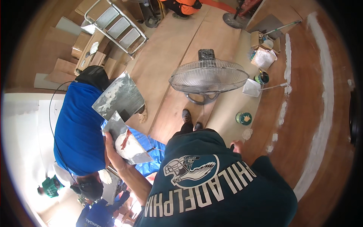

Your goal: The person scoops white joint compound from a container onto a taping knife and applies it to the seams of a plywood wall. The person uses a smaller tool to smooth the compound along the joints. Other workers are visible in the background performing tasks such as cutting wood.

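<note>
Plate: thin metal sheet on your left, tilted, bearing white paste with a reddish-brown streak.
Left hand: has hold of the Plate, partly closed; thumb at its left edge, other fingers hidden behind.
Right hand: beside the edge of your dark green sweatshirt; fingers look curled, mostly hidden. You cannot tell how far open, or whether it grips anything.
Larger sheet: smeared metal, just beyond the Plate, partly covered by it in view; contact unclear.
Co-worker: blue shirt, near you, left.
Fan: ahead, beyond your shoes.
Tub: green, open, pale contents, on the floor to your right.
Wood panel: far right, streaked with white strips.
</note>
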`<action>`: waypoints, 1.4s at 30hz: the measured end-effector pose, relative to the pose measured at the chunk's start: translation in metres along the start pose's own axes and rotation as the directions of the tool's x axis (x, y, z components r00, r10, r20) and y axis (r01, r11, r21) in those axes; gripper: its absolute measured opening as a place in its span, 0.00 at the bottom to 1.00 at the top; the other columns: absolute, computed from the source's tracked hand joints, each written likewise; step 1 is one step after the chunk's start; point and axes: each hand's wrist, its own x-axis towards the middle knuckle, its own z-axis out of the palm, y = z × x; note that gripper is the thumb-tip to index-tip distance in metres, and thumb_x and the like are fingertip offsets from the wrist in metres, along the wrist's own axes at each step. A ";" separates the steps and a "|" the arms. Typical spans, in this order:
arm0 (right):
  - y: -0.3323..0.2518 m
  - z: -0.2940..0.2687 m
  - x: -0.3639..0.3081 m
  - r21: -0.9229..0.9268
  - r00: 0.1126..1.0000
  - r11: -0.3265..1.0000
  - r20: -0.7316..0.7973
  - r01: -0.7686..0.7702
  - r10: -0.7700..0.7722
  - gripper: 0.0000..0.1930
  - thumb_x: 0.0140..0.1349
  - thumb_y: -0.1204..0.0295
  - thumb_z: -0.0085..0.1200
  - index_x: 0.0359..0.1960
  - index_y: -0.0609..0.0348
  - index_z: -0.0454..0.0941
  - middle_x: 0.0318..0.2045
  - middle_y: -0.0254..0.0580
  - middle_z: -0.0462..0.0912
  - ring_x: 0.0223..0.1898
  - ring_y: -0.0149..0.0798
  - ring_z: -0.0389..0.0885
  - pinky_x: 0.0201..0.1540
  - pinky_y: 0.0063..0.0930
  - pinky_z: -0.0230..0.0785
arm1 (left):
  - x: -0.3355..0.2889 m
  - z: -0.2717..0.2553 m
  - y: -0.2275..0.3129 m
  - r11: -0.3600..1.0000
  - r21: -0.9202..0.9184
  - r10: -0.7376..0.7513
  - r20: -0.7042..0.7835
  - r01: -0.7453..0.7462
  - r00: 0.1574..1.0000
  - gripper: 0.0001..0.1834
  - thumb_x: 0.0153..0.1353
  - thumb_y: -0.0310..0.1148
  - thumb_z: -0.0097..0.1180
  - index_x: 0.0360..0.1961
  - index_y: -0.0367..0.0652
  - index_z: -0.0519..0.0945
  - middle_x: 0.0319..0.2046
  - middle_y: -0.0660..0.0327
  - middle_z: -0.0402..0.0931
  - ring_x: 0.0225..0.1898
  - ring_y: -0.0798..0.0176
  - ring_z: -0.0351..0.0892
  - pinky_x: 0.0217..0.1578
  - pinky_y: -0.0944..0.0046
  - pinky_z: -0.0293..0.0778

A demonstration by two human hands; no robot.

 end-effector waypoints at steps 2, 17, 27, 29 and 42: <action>0.032 0.034 -0.043 -0.092 0.934 0.935 0.139 0.342 -0.328 0.04 0.56 0.73 0.58 0.33 0.56 0.82 0.23 0.34 0.80 0.26 0.37 0.80 0.29 0.33 0.74 | 0.002 -0.004 -0.001 0.999 0.040 0.015 -0.027 -0.014 1.000 0.25 0.73 0.42 0.47 0.61 0.32 0.72 0.49 0.55 0.81 0.42 0.65 0.83 0.44 0.66 0.78; -0.123 0.102 -0.027 0.077 0.923 0.940 -0.228 0.333 -0.309 0.09 0.67 0.69 0.50 0.46 0.55 0.79 0.36 0.34 0.85 0.32 0.28 0.80 0.32 0.21 0.71 | 0.009 -0.012 0.015 0.996 0.045 -0.087 0.107 0.083 0.990 0.21 0.73 0.42 0.49 0.53 0.35 0.76 0.41 0.55 0.82 0.38 0.61 0.84 0.40 0.63 0.79; -0.017 0.121 -0.021 0.003 0.895 0.975 -0.398 0.220 -0.201 0.10 0.60 0.73 0.55 0.41 0.61 0.82 0.31 0.41 0.86 0.28 0.34 0.84 0.30 0.27 0.74 | 0.050 0.028 0.006 0.991 -0.007 -0.131 0.258 0.137 0.957 0.27 0.77 0.38 0.38 0.66 0.24 0.62 0.41 0.47 0.81 0.20 0.73 0.70 0.20 0.75 0.68; -0.030 0.129 -0.035 0.099 0.897 0.965 -0.401 0.242 -0.184 0.10 0.62 0.71 0.54 0.41 0.62 0.82 0.31 0.41 0.86 0.29 0.34 0.84 0.30 0.28 0.74 | 0.061 0.058 0.010 0.989 0.004 -0.142 0.273 0.147 0.951 0.28 0.77 0.38 0.36 0.67 0.24 0.59 0.35 0.51 0.82 0.23 0.73 0.77 0.22 0.76 0.74; -0.077 0.239 -0.095 0.221 0.787 0.907 -0.594 0.358 -0.166 0.22 0.64 0.54 0.60 0.27 0.64 0.81 0.19 0.38 0.81 0.22 0.29 0.77 0.28 0.24 0.68 | 0.194 0.157 -0.017 0.928 0.188 -0.362 0.655 0.322 0.663 0.21 0.72 0.41 0.50 0.56 0.34 0.75 0.50 0.53 0.81 0.47 0.55 0.83 0.50 0.56 0.78</action>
